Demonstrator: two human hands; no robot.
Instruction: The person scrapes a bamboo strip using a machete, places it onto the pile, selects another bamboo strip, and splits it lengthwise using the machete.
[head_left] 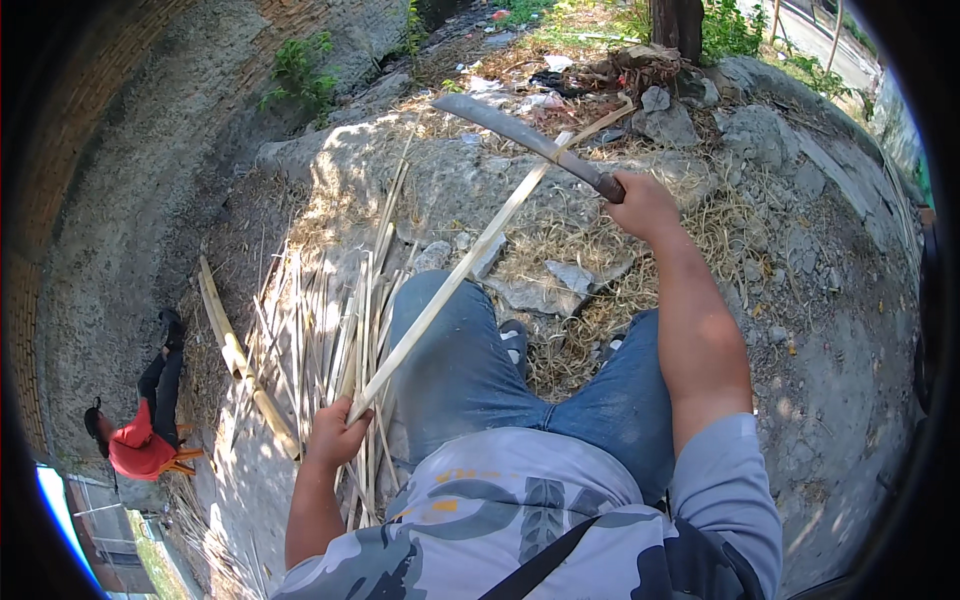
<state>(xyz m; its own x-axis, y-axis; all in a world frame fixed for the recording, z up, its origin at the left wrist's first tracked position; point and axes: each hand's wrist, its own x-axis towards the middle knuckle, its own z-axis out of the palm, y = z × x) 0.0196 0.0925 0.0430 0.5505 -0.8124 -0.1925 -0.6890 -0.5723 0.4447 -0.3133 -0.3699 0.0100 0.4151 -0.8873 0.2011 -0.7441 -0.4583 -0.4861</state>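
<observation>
My left hand is closed around the near end of a long pale bamboo strip. The strip slants up across my left thigh to the far right. In my right hand is the dark handle of a machete, whose long grey blade points to the far left. The blade crosses the strip near its far end, and there the strip looks split, with a browner piece bending away beyond the blade. I cannot tell how deep the blade sits in it.
Many split bamboo strips lie on the ground left of my legs, beside a thicker bamboo pole. Curly shavings and broken stone slabs lie ahead. A tree trunk stands far off. A person in red sits at left.
</observation>
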